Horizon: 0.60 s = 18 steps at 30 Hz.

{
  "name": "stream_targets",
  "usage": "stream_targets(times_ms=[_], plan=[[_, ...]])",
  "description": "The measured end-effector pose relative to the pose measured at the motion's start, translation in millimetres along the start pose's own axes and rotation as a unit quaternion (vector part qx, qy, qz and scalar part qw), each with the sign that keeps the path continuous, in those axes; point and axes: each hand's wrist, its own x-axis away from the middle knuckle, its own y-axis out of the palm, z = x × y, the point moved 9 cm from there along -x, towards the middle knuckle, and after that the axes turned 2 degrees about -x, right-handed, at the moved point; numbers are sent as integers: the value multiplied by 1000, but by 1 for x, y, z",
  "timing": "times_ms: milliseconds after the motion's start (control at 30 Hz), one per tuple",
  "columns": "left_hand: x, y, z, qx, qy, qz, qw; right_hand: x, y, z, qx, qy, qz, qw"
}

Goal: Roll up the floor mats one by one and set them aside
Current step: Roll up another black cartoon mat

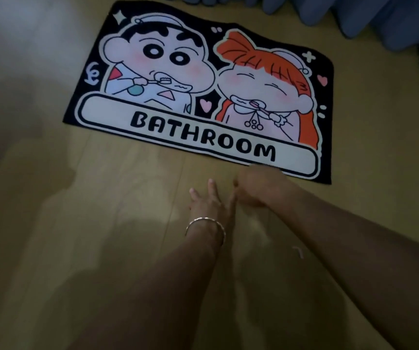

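Wood floor [127, 188], dim; bathroom mat [198, 97] flat, unrolled; left hand [208, 200] fingers straight, empty, near its front edge; right hand [258, 189] curled at that edge, can't tell if gripping; best: both hands, roll tight & square.

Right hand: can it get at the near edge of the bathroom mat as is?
Probably yes. The right hand is at the near edge of the bathroom mat, with nothing lying between them on the floor. Blur hides whether it touches.
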Motion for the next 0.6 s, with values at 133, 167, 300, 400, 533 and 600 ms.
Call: stream_targets(times_ms=[133,167,300,400,533,600], plan=[[3,20,-39,-94,33,45,994,-29,-41,-10,-15,-51,125,991],[2,27,-46,-80,14,42,996,-36,-44,-14,-11,-65,146,987],[6,34,-49,-12,-34,5,999,-57,-56,-33,-16,-88,187,978],[5,21,-46,10,-27,-7,1000,-64,-63,-40,-41,-75,191,978],[4,14,-50,-61,24,1,998,-53,-73,-41,-37,-76,237,968],[9,14,-51,-54,30,42,997,-43,-77,-42,-21,-74,253,964]])
